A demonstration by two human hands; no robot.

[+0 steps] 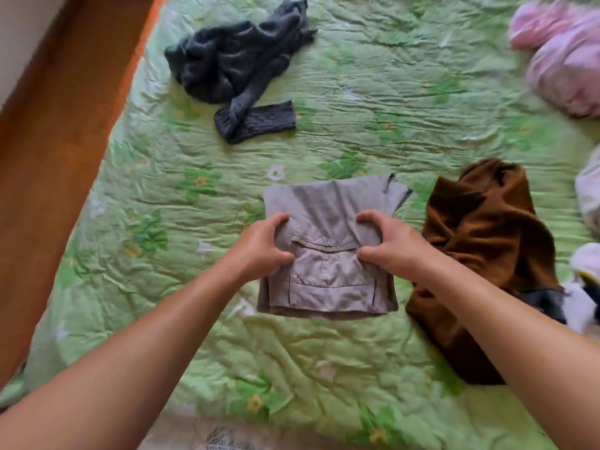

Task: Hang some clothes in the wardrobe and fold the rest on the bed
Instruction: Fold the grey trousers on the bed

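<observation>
The bed (357,92), under a rumpled green flowered cover, carries all the clothes in view. The folded grey trousers (328,284) lie near the middle of it, pocket side up, folded into a compact block.

Both bare forearms reach forward from the bottom corners and meet at the trousers. The left hand (259,245) grips the trousers' left edge and the right hand (393,248) grips the right edge. On each hand the fingers are curled over the cloth and the thumb pinches in from below, so that the fabric bunches between them. The trousers sit between the two hands, their pocket in the gap and their lower half nearer the person than the knuckles.

Just right of the trousers lies a crumpled brown garment (480,241), partly under the right forearm. Beyond the trousers and to the left lies a heaped dark grey knit (233,63). Far beyond and to the right lies a blurred pink bundle (568,60). Left of the trousers, past the bed's edge, is a brown floor (65,125).
</observation>
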